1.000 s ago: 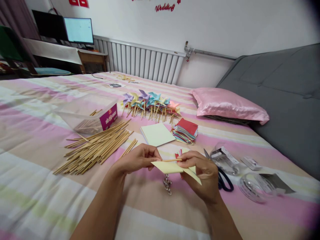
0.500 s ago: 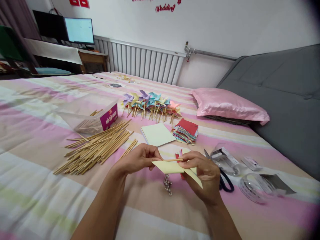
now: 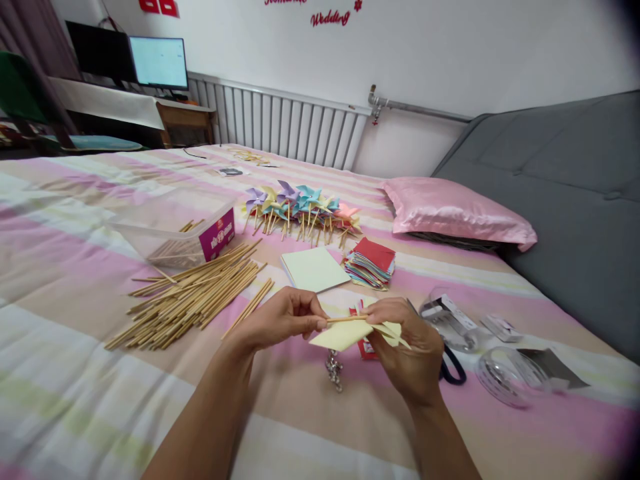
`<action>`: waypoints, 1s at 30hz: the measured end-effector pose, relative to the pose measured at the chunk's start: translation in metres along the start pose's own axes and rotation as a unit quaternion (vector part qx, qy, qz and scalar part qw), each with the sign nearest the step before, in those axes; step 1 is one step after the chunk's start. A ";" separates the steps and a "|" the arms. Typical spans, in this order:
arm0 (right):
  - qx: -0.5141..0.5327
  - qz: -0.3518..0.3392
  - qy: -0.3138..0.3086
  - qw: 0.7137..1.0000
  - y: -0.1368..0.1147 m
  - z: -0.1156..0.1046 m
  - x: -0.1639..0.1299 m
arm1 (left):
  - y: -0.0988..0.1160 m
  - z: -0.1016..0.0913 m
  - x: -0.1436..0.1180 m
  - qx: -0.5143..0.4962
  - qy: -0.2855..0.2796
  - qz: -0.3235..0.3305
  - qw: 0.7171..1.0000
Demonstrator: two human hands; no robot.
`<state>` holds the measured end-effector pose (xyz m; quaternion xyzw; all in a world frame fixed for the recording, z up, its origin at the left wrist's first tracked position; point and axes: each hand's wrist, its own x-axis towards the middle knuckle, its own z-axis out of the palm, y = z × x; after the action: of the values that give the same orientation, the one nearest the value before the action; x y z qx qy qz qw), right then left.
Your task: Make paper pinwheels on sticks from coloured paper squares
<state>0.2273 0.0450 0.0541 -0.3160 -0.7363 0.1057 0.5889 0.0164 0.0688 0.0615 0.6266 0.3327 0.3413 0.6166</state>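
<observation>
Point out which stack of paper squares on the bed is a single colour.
The pale yellow stack, lying flat left of the multicoloured stack, which is red-topped with mixed edges showing.

Finished pinwheels (image 3: 303, 203) (beside pillow (image 3: 453, 213))

Readable: "Wedding" (image 3: 329, 17) in red script on the wall above the radiator (image 3: 280, 127). Magenta label (image 3: 217, 235) on the clear box, below-left of radiator: print too small.
</observation>
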 end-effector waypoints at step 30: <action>0.132 0.372 0.221 0.892 0.028 0.004 -0.001 | -0.007 0.025 0.015 -0.030 -0.022 -0.090 0.995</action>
<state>0.2327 0.0673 0.0377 -0.5013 -0.3953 0.3408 0.6901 0.0459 0.0679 0.0546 0.5832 0.3635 0.2804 0.6702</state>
